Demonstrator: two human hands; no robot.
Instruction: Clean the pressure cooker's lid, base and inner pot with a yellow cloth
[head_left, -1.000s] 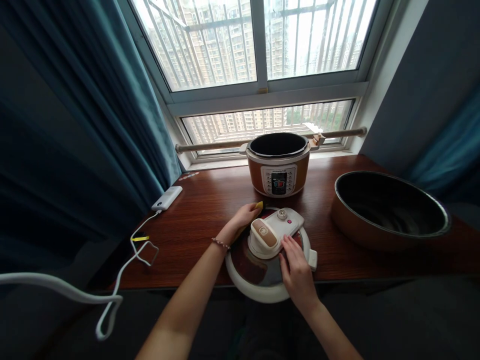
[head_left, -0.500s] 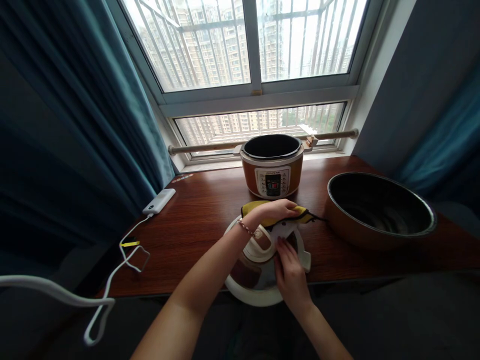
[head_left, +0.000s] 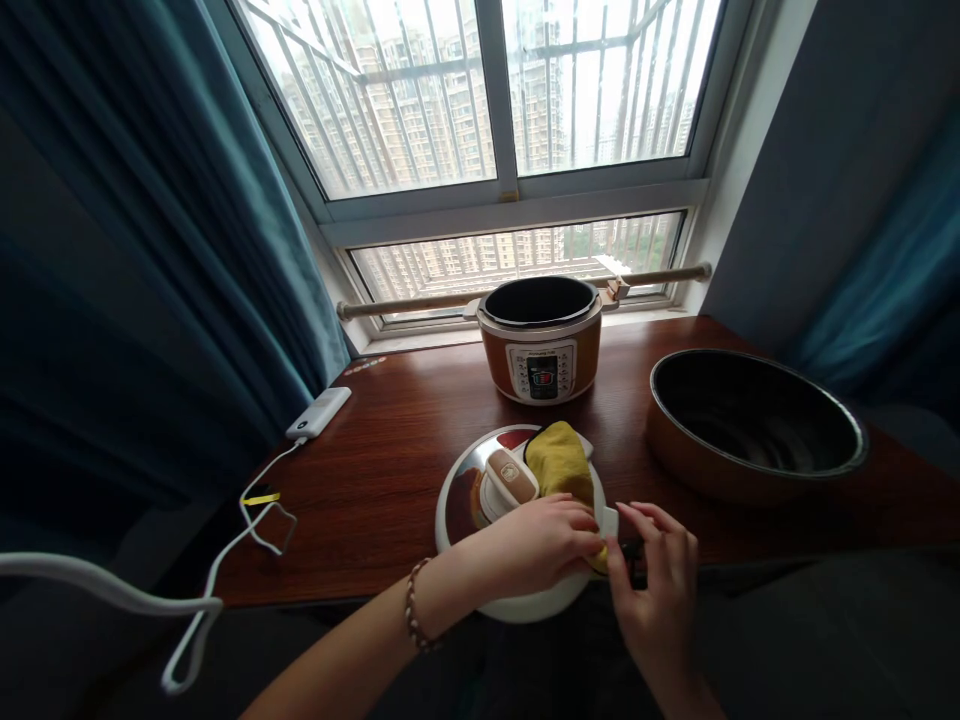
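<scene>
Standing open near lid (head_left: 507,479): cooker (head_left: 541,372), pot (head_left: 709,465)

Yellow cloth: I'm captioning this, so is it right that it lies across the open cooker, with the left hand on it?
The place is wrong: in the head view, the yellow cloth lies on the lid, not across the open cooker. The left hand is on it, as you say.

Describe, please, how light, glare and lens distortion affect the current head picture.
In the head view, the window is bright and washed out; the blue curtain at left falls into shadow; the glossy lid shows reflections; the wide lens appears to stretch the large pot at right; the fine print on the cooker's control panel is too small to read.
</scene>
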